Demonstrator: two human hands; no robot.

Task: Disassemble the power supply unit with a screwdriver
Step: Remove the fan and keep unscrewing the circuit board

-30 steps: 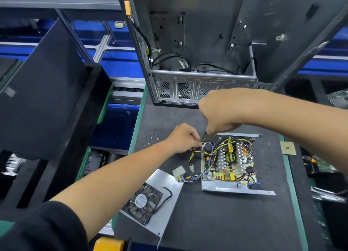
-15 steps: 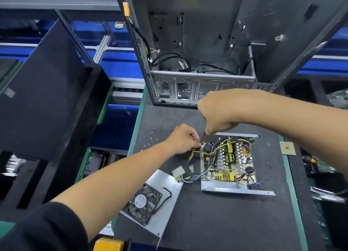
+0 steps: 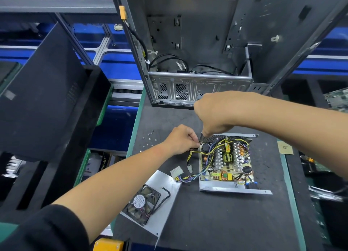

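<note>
Surface: dark mat (image 3: 216,222) with green edging, centre and lower frame.
Room: open computer case (image 3: 197,52) at top centre; blue shelving behind.
Power supply unit (image 3: 226,162): right of centre, lid off, board exposed.
My right hand (image 3: 216,113): fisted around the screwdriver (image 3: 201,136), tip at the unit's upper-left corner.
My left hand (image 3: 180,140): pinching wires beside that corner.

An electronics teardown workshop, by the look of it: dark bench mat (image 3: 216,222) edged in green, gutted PC case (image 3: 197,43) standing at the back, opened power supply (image 3: 226,164) with bare board, loose screws (image 3: 149,139), detached fan (image 3: 144,203) on a metal plate, blue bins (image 3: 116,66) behind, foam trays (image 3: 47,100) alongside.
</note>
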